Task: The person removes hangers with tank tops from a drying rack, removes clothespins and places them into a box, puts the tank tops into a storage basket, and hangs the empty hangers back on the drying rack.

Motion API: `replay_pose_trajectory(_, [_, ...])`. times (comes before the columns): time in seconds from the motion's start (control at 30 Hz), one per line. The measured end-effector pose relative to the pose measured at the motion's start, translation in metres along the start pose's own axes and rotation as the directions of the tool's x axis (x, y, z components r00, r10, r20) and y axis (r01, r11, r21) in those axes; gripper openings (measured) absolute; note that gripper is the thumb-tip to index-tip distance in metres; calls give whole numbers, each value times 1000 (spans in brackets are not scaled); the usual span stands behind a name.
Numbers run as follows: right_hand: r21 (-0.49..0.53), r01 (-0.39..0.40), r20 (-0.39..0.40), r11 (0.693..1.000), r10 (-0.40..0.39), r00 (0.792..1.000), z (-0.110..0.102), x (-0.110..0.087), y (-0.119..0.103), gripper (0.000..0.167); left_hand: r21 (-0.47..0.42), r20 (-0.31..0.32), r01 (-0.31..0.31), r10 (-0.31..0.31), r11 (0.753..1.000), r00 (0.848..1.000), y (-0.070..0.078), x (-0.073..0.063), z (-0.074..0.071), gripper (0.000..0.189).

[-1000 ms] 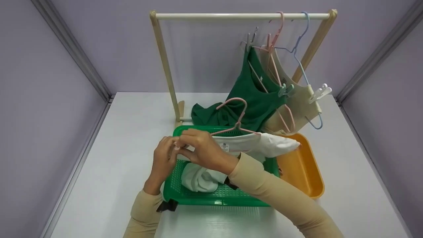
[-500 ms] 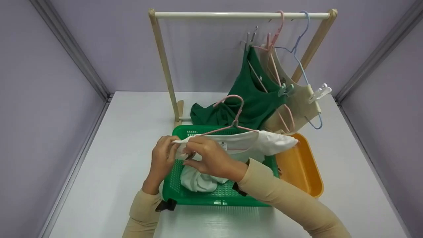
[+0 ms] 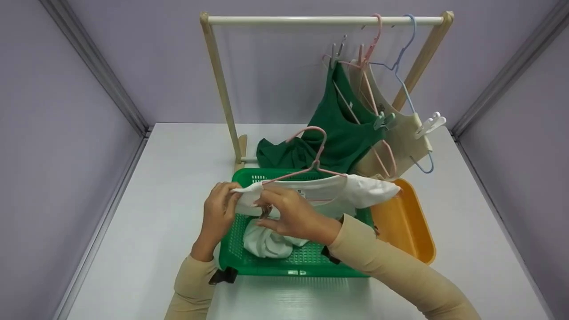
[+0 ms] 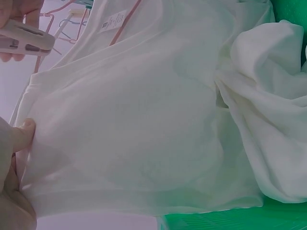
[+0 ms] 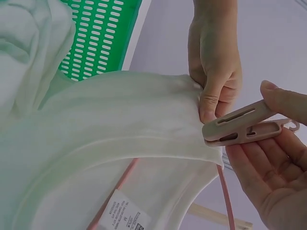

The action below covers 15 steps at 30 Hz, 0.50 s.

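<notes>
A white shirt [image 4: 120,120] hangs on a pink hanger [image 3: 316,165] above the green basket, its neck label showing. My left hand [image 3: 219,206] pinches the end of its left shoulder, thumb on the cloth in the left wrist view. My right hand [image 3: 295,215] holds a pale clothespin [image 5: 215,129] between thumb and fingers, just right of the left hand. In the right wrist view the clothespin's tip overlaps the shoulder edge by the hanger arm; whether it bites the cloth I cannot tell. The right hand partly hides the neckline in the head view.
Crumpled white cloth [image 3: 266,242] lies in the green basket [image 3: 293,270]. An orange tray [image 3: 413,222] stands at its right. Behind, a rack [image 3: 284,20] carries a green top [image 3: 342,133] and a beige top [image 3: 402,133] on hangers with clothespins.
My right hand has moved right along the shoulder, away from my left hand, with the clothespin now visible in it. The left hand has barely moved. The hanger has shifted slightly left.
</notes>
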State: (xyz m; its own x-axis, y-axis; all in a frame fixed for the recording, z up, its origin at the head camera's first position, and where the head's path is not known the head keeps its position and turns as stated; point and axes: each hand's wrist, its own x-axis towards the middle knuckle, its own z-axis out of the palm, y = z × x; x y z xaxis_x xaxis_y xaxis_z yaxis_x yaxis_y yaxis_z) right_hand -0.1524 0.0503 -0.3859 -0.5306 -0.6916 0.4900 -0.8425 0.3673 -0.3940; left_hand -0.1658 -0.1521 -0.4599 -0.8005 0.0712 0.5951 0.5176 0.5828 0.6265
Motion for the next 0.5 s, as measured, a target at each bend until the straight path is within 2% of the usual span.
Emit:
replay_pose_trajectory(0.3, [117,-95,98,989,83,992,1,-16,13,32,1,1,33,-33,999,999,-2,-2,-1,10])
replay_pose_trajectory(0.5, [187,-180,153,966,152,976,2,-30,19,31,-6,-9,40,-40,999,999,-2,-2,-1,9])
